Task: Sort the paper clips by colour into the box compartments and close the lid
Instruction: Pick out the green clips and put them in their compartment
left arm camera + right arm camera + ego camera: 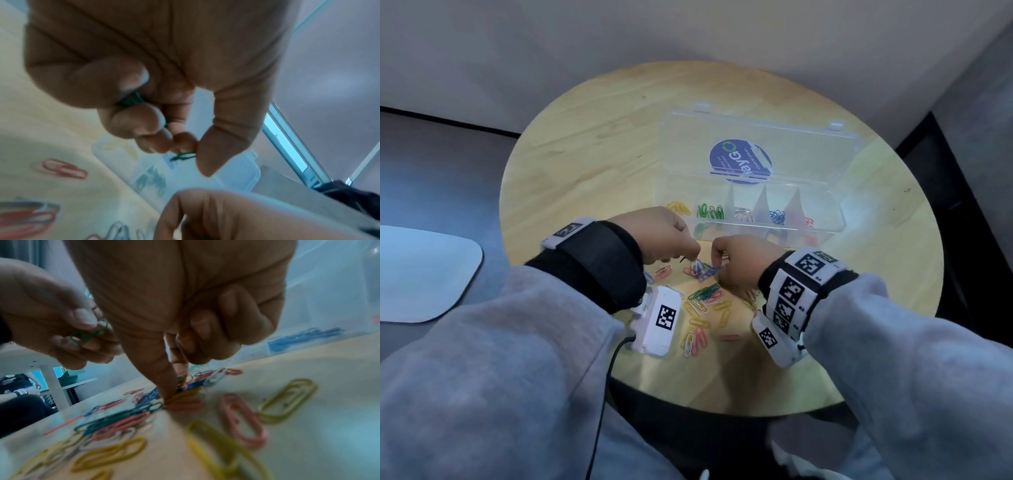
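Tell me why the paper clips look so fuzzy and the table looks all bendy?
In the right wrist view the nearest yellow paper clip is blurred, too close to the camera. In the left wrist view the red paper clip and clear box look soft. In the head view the wide lens curves the round table; its lid shows pale glare.

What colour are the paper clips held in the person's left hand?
Green. The left hand pinches green paper clips between its fingertips, seen best in the left wrist view.

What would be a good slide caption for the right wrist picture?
Right hand reaches thumb and finger into the loose paper clips on the table, while the left hand holds green clips.
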Demonstrator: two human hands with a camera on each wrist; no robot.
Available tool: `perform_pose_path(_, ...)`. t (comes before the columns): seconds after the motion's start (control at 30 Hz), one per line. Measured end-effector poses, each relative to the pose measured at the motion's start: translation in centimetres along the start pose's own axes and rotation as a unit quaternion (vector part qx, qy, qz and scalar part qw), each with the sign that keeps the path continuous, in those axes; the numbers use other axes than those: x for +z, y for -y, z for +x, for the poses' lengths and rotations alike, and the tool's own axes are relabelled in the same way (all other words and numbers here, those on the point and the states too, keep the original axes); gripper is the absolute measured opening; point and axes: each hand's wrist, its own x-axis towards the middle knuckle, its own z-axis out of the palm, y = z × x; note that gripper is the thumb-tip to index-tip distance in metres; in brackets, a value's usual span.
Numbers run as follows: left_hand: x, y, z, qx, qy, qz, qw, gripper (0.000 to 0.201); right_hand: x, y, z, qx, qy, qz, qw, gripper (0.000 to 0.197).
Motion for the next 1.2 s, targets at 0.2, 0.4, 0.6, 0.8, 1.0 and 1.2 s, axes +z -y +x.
perform_pose_path(0.2,-0.3,-0.3,-0.5,0.011,0.007,-0.128,0.992,0.023,0.0,-0.3,-0.4,0.016,0.022,0.025,0.999,0.004)
perform_pose_path(0.4,-0.6,-0.4,-0.9,0.017,0.011,-0.232,0.973,0.032,-0.2,-2.0,-0.7,0.043,0.010,0.097,0.994,0.008)
perform_pose_path(0.6,-0.5,-0.5,-1.0,0.011,0.014,-0.278,0.960,0.034,-0.3,-2.2,-1.2,0.025,-0.026,0.106,0.994,0.010)
perform_pose_path(0.8,-0.6,-0.5,-1.1,0.003,0.024,-0.306,0.952,0.034,0.1,0.0,-0.1,0.011,-0.014,0.059,0.998,0.015)
perform_pose_path(1.0,-0.7,-0.3,-0.8,-0.017,-0.001,-0.255,0.967,0.028,0.5,0.8,0.9,0.055,0.000,0.043,0.998,0.028)
perform_pose_path(1.2,-0.2,0.0,-0.6,-0.015,0.005,-0.166,0.986,0.024,0.9,0.9,1.1,0.074,0.034,0.106,0.991,0.023)
